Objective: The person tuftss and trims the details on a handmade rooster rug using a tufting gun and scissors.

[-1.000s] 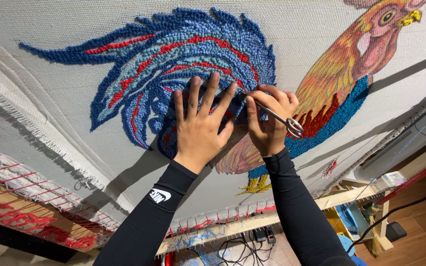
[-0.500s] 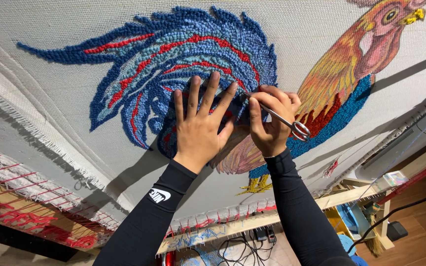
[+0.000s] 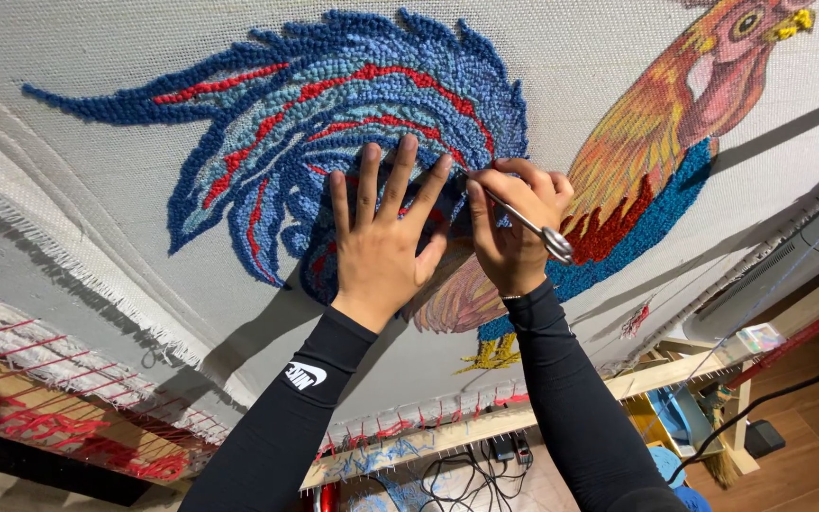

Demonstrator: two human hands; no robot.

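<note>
Rug [image 3: 353, 104] — a tufted rooster on pale cloth stretched over a wooden frame [image 3: 485, 422] — fills the view, its blue and red tail just above the hands. Left hand [image 3: 386, 242] lies flat on the tail's lower edge, fingers spread wide, holding nothing. Just right of it, the right hand [image 3: 514, 228] is closed around metal scissors [image 3: 528, 223], tips at the pile. To trim well, I'd judge: keep the pile pressed flat and snip shallow — small bites only. Further right, the rooster's body is only partly tufted.

Wood frame [image 3: 661, 374], cables [image 3: 457, 469], blue yarn [image 3: 680, 469].
</note>
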